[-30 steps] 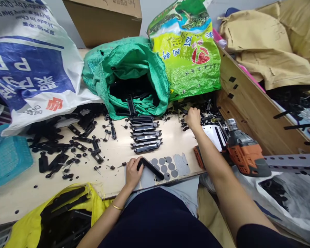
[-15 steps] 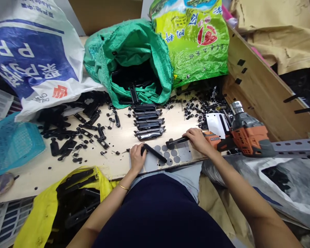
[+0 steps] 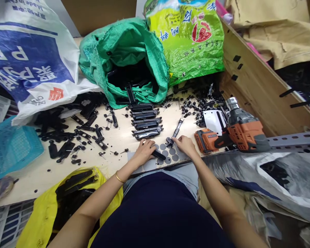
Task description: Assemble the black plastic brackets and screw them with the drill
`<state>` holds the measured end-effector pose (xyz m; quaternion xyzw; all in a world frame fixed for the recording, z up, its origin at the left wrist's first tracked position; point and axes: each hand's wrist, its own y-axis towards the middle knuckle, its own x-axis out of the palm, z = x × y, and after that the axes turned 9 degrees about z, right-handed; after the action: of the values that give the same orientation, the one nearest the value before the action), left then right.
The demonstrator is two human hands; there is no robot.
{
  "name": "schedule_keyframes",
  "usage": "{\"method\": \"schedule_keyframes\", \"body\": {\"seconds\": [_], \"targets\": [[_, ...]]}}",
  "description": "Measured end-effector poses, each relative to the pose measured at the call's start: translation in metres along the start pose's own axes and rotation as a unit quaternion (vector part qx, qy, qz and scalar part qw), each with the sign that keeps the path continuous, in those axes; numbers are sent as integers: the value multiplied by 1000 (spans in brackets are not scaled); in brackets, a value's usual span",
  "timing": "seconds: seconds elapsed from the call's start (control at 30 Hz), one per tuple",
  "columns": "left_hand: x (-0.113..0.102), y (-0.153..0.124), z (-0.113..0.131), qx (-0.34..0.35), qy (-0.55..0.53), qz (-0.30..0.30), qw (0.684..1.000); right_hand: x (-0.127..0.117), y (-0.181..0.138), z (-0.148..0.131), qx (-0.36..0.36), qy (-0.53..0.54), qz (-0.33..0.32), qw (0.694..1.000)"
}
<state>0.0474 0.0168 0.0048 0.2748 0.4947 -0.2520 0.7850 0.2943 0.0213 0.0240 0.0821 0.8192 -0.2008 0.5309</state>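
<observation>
My left hand (image 3: pixel 144 152) is closed over a flat black plastic bar (image 3: pixel 159 155) at the front edge of the bench. The bar's free end sticks out to the right, and its near end is hidden under my fingers. My right hand (image 3: pixel 186 146) pinches the lower end of a slim black jointed arm (image 3: pixel 177 128), which points up and away over the bench. Between the hands lies a grey sheet (image 3: pixel 136 155) with round grey discs (image 3: pixel 172 151). Just beyond them, finished-looking black folded arms (image 3: pixel 147 132) lie in a row.
An orange cordless power tool (image 3: pixel 248 132) lies at right beside a white plate (image 3: pixel 212 120). Behind stands an open green sack (image 3: pixel 93 55) of black parts. Loose black pieces (image 3: pixel 64 148) and a blue basket (image 3: pixel 18 148) are at left; a yellow bag (image 3: pixel 38 213) hangs in front.
My left hand has shifted right and now covers more of the bar. My right hand has moved left, away from the power tool, and its black arm has swung from sideways to pointing away.
</observation>
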Motion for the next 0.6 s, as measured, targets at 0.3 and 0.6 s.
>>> {"method": "schedule_keyframes", "body": {"seconds": [0.3, 0.6], "targets": [[-14, -3, 24, -314, -285, 26, 905, 10, -23, -25, 126, 593, -82, 791], [-21, -1, 60, -355, -318, 59, 877, 4, -43, -80, 115, 623, -16, 774]]}}
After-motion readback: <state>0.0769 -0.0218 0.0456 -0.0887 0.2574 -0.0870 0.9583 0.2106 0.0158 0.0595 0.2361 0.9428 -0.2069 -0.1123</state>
